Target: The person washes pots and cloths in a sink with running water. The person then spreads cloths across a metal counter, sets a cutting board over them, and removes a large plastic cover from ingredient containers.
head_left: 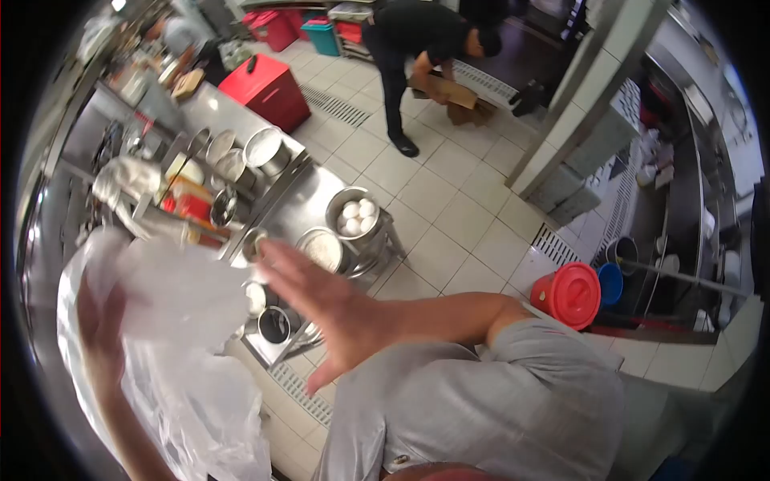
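Observation:
A large translucent plastic bag point(192, 401) hangs crumpled on the left, its upper part smeared by motion. My left hand point(100, 333) is at the bag's left side, closed on the plastic, with its fingertips partly veiled and blurred. To the right of the bag, my right hand point(333, 301) reaches out over the metal counter, fingers stretched and thumb apart, holding nothing. Just beyond its fingers stands a pot of white contents point(321, 248). A metal pot holding several white, egg-like round items point(358, 216) is a little farther off.
More pots point(266, 151) and containers crowd the steel counter point(293, 204). A red box point(263, 92) stands behind it. One person in dark clothes point(425, 40) bends over cardboard point(457, 96); another person point(184, 40) is at the far left. A lidded red bucket point(566, 295) sits right.

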{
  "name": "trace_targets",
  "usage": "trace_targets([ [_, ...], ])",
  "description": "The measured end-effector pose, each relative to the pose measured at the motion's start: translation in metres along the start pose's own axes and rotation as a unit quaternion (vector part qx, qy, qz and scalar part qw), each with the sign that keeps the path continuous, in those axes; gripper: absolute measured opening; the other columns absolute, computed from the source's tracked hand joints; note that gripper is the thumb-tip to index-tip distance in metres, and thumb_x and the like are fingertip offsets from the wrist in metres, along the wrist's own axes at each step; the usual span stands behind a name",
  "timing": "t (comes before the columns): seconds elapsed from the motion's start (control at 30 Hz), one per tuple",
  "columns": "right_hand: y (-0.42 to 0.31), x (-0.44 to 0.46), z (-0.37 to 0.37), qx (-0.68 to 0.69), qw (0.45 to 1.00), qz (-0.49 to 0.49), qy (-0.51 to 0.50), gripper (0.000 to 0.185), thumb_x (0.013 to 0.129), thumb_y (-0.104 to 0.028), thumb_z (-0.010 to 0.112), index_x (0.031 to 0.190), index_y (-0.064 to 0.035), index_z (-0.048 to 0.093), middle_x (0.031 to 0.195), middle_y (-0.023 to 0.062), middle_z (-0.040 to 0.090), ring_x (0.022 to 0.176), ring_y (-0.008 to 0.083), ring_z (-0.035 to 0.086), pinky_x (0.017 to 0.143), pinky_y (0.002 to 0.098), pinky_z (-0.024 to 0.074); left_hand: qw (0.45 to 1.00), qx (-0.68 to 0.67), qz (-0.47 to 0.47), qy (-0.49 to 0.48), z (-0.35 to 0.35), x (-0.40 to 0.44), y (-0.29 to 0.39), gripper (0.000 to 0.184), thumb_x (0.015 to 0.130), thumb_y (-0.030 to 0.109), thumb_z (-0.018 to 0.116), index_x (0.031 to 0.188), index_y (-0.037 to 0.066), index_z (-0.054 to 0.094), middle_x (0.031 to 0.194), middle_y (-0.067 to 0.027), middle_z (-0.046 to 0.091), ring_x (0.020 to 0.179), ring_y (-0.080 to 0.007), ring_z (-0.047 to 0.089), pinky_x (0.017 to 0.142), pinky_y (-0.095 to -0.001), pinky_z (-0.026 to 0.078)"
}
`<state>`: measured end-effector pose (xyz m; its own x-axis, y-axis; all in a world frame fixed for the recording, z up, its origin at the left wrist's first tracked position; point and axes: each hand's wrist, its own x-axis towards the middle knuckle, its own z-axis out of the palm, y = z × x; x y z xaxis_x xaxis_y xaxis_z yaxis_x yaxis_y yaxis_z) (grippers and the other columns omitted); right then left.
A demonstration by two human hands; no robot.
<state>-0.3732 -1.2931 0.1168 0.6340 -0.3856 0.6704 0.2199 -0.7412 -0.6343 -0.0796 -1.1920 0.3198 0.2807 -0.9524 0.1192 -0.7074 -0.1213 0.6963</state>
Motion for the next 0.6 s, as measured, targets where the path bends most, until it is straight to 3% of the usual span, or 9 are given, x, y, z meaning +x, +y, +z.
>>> trace_targets([
  [0.1,0.025,0.032,0.022,-0.047,0.987,-0.005,0.153,0.156,0.044,-0.081,0.079,0.153,0.004,0.007,0.157,0.0344,0.004,0.144,0.0545,0.012,0.116,0.0584,0.0188,0.972,-0.127,0.099,-0.172,0.105,0.072,0.089,0.05,0.096,0.014,0.056,0.142,-0.002,0.045,0.138,-0.011,0.054,0.122,-0.0189,0.053,0.106,-0.0319,0.038],
  [0.23,0.083,0.095,-0.018,-0.087,0.889,-0.02,0.449,0.062,0.081,-0.019,0.074,0.131,0.002,0.045,0.125,0.0224,0.054,0.12,0.04,0.051,0.101,0.0477,0.0408,0.928,-0.054,0.209,-0.303,0.197,0.128,0.172,0.052,0.098,0.018,0.058,0.143,-0.003,0.043,0.124,-0.009,0.06,0.107,-0.0125,0.057,0.097,-0.0285,0.042],
  [0.3,0.118,0.11,-0.057,0.074,0.822,0.104,0.554,0.053,0.083,-0.01,0.069,0.13,-0.0001,0.046,0.119,0.0226,0.057,0.117,0.0398,0.052,0.096,0.0464,0.0429,0.915,0.07,0.31,-0.247,0.209,0.13,0.197,0.052,0.095,0.02,0.066,0.14,0.0,0.048,0.107,-0.0077,0.063,0.097,-0.013,0.058,0.084,-0.0281,0.047],
  [0.33,0.148,0.103,-0.096,-0.072,0.818,-0.035,0.569,0.05,0.084,-0.012,0.069,0.126,0.0024,0.048,0.119,0.0244,0.057,0.116,0.0388,0.055,0.095,0.0466,0.0434,0.875,0.117,0.446,-0.149,0.207,0.128,0.196,0.061,0.089,0.019,0.071,0.142,0.002,0.047,0.109,-0.0098,0.062,0.096,-0.0169,0.059,0.082,-0.0316,0.048],
  [0.4,0.148,0.076,-0.156,-0.066,0.722,0.195,0.66,0.03,0.088,-0.01,0.058,0.114,0.0055,0.055,0.111,0.0186,0.062,0.108,0.0299,0.059,0.093,0.0392,0.0454,0.784,0.242,0.566,-0.083,0.19,0.117,0.2,0.087,0.074,0.036,0.08,0.146,0.006,0.042,0.131,-0.0127,0.054,0.112,-0.0275,0.055,0.092,-0.0395,0.046],
  [0.43,0.101,0.05,-0.192,0.147,0.692,-0.056,0.705,0.027,0.086,-0.009,0.056,0.109,0.0056,0.056,0.102,0.0149,0.064,0.094,0.0234,0.063,0.083,0.0368,0.0492,0.74,0.279,0.61,-0.047,0.183,0.116,0.194,0.098,0.069,0.043,0.08,0.149,0.006,0.037,0.141,-0.0136,0.048,0.124,-0.032,0.05,0.101,-0.0436,0.043],
  [0.47,0.09,0.026,-0.213,0.195,0.643,-0.034,0.74,0.024,0.084,-0.007,0.055,0.105,0.0043,0.058,0.097,0.0129,0.065,0.088,0.0208,0.063,0.077,0.0359,0.0502,0.693,0.31,0.65,-0.005,0.177,0.114,0.187,0.11,0.064,0.051,0.08,0.151,0.006,0.032,0.152,-0.0144,0.042,0.135,-0.0364,0.045,0.109,-0.0478,0.04],
  [0.53,0.069,-0.015,-0.225,0.274,0.58,-0.007,0.767,0.02,0.08,-0.004,0.054,0.098,0.0021,0.062,0.088,0.0102,0.065,0.077,0.0175,0.062,0.066,0.0351,0.0506,0.725,0.234,0.647,0.022,0.196,0.122,0.155,0.119,0.059,0.059,0.078,0.154,0.008,0.026,0.155,-0.0124,0.038,0.138,-0.0372,0.04,0.113,-0.0497,0.035],
  [0.6,0.049,-0.055,-0.217,0.334,0.562,0.001,0.757,0.018,0.078,-0.001,0.053,0.092,0.0004,0.065,0.082,0.0087,0.065,0.068,0.016,0.06,0.058,0.0352,0.0495,0.821,0.051,0.557,-0.109,0.251,0.153,0.103,0.119,0.063,0.06,0.078,0.155,0.01,0.022,0.155,-0.0099,0.036,0.138,-0.0344,0.039,0.116,-0.0477,0.032],
])
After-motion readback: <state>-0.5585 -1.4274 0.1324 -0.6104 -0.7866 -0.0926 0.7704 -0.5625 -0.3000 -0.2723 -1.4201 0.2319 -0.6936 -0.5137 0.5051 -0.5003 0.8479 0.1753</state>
